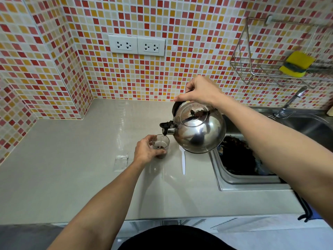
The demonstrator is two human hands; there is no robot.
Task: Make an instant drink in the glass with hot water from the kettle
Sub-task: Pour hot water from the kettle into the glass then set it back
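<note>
Right hand (200, 91) grips the tilted kettle (198, 129); left hand (146, 148) holds the glass (161, 146). An unsteady pour could overshoot its narrow mouth and scald fingers.

head view: single wide-angle camera, worn on the person's head | faces forward and down over the countertop (75, 170) toward its tiled back wall (180, 73) | near, both forearms reach in from the bottom edge | right edge takes in the sink (234, 179) | straight lines bow toward the edges
</note>
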